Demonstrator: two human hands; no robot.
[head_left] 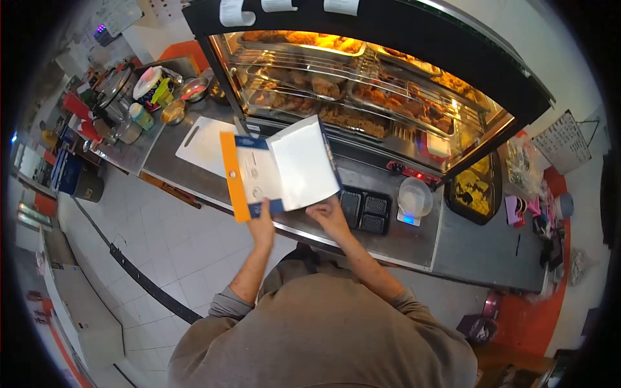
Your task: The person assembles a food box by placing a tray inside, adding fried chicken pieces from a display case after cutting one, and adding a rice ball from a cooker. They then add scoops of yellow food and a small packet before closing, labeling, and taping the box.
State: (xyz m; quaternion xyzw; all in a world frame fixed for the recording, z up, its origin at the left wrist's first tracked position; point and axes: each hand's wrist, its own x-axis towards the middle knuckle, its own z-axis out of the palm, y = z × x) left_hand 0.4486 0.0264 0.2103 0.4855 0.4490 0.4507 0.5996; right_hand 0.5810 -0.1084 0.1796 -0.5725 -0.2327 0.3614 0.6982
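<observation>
Mostly hidden under the open cardboard box (305,167), the fingers of my left hand (262,226) clamp its near edge above the bench (414,244). My right hand (330,217) curls by that edge; whether it grips, I cannot tell. The box covers the white board's (200,147) right end; its own print is unreadable.

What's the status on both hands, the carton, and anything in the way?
Left fingers gripping lower edge of carton. Right fingers curled near its lower edge, contact unclear. Carton open over counter. Black tray close by, no blockage seen.
</observation>
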